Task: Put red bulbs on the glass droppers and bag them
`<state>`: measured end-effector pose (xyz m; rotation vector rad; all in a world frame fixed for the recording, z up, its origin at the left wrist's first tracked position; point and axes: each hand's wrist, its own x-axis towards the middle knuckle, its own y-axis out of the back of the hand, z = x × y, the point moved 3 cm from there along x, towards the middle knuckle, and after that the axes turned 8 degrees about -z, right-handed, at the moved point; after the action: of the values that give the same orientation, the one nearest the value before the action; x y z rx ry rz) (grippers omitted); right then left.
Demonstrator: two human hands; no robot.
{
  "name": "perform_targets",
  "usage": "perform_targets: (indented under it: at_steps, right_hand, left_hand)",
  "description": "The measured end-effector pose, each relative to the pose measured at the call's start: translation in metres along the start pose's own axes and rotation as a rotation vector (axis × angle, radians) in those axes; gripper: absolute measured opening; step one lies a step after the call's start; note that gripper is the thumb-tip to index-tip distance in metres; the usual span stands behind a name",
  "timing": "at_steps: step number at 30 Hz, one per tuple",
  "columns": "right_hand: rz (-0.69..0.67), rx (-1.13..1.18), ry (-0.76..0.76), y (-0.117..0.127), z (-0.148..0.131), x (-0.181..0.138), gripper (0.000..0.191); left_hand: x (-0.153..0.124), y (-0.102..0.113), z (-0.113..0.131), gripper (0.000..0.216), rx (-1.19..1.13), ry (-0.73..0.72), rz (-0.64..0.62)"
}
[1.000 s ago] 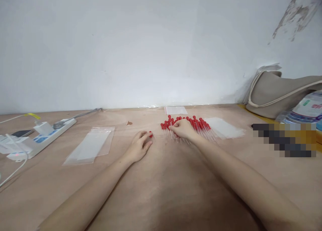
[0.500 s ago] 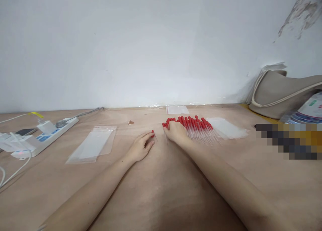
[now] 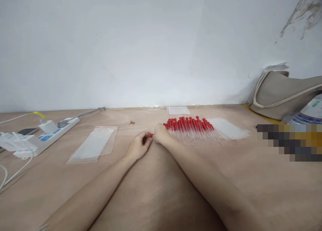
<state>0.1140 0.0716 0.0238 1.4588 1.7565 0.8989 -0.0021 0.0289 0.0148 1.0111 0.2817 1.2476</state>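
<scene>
My left hand (image 3: 139,146) is above the table with its fingers curled round. At its fingertips shows the red bulb of a dropper (image 3: 150,134), the rest of which is hidden. My right hand (image 3: 160,133) meets the left one there, fingers closed against the same red bulb; its fingertips are mostly out of sight. Just right of the right hand lies a pile of droppers (image 3: 190,128) with red bulbs towards the wall and thin clear stems towards me.
Clear zip bags (image 3: 93,145) lie on the left, more bags (image 3: 228,127) right of the pile, and a small bag (image 3: 178,110) by the wall. A power strip (image 3: 47,137) with chargers and cables is far left. A grey bag (image 3: 281,93) stands at the right.
My right hand has moved left from the edge of the dropper pile to my left hand. The red bulb at my left fingertips has tilted from upright to slanting.
</scene>
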Motion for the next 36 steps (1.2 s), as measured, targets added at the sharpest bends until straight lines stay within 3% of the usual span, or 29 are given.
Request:
perform_targets:
  at_steps: [4, 8, 13, 17, 22, 27, 31, 36]
  right_hand:
    - [-0.017, -0.018, 0.008, 0.012, 0.005, -0.012, 0.040]
    - [0.027, -0.051, 0.110, 0.037, 0.031, -0.045, 0.023]
    - [0.265, -0.169, 0.275, 0.053, 0.076, -0.084, 0.025]
    - [0.446, -0.056, 0.424, 0.048, 0.097, -0.094, 0.028]
    - [0.409, 0.076, 0.571, 0.041, 0.096, -0.095, 0.027]
    - [0.291, 0.119, 0.615, 0.038, 0.085, -0.102, 0.028]
    - [0.263, 0.128, 0.637, 0.036, 0.080, -0.106, 0.026]
    - [0.239, 0.142, 0.663, 0.035, 0.076, -0.107, 0.024]
  left_hand:
    - [-0.001, 0.000, -0.004, 0.018, 0.063, 0.027, 0.012]
    - [-0.002, -0.001, -0.004, 0.028, 0.185, 0.006, 0.071]
    - [0.009, -0.006, -0.005, 0.026, 0.277, -0.087, 0.058]
    - [0.015, -0.004, -0.002, 0.016, 0.242, -0.092, 0.096]
    - [0.002, -0.001, 0.006, 0.013, 0.000, -0.099, 0.107]
    - [-0.013, -0.004, 0.013, 0.017, -0.413, -0.030, 0.035]
    - [-0.016, -0.010, 0.022, 0.010, -0.586, 0.019, -0.010]
    - [-0.015, -0.021, 0.025, 0.025, -0.779, 0.052, -0.042]
